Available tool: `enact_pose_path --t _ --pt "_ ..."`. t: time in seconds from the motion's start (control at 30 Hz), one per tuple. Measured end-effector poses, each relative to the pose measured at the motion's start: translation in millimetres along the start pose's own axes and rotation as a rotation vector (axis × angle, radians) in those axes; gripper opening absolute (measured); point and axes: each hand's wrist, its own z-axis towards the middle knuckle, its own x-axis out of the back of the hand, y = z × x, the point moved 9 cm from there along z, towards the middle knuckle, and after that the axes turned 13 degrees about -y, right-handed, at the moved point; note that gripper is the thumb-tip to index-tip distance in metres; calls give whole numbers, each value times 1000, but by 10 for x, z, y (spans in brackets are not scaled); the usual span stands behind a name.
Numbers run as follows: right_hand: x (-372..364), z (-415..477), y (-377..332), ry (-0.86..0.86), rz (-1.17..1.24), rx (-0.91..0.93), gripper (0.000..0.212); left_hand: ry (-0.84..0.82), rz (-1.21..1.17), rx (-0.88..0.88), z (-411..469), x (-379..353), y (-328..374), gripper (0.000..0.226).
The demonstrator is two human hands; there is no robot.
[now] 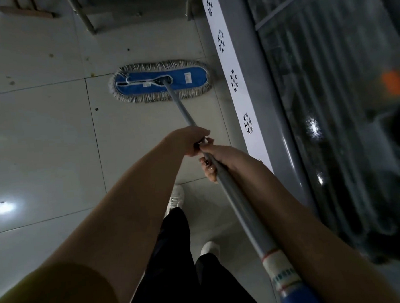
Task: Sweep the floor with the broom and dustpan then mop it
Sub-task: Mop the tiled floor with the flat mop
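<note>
Both hands clamped on the mop pole (pixel 230 191), blue mop head (pixel 186 79) down on the tiled floor (pixel 43 148).
I see the fringed mop head lying flat, its right end just beside the white snowflake strip (pixel 234 80). The pole slants back alongside that strip. The left hand (pixel 189 140) wraps the pole farther down; the right hand (pixel 220 159) curls round it close behind.
</note>
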Motion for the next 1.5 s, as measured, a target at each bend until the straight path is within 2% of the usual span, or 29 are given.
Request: enact_pose_path --t 0.17,0.33,0.47,0.7,1.2,1.33,1.5 --pt "445 -337 698 44 -196 41 55 -51 24 27 -22 -537 -768 21" --pt "666 -612 1120 54 -69 2 45 -102 -23 18 -50 -907 -1143 20" --pt "673 -622 1095 66 -87 -50 50 -84 -22 10 -71 -903 -1109 20" --pt "673 -435 543 117 -150 -94 51 -85 -4 13 75 -726 -612 22" --pt "278 387 -1704 203 -207 -20 39 -64 19 -57 634 209 1560 20" --pt "173 473 -1984 203 -201 3 36 -75 40 -58 656 327 1839 21" --pt "115 517 -1968 198 -186 -12 36 -73 7 -40 625 392 1826 18"
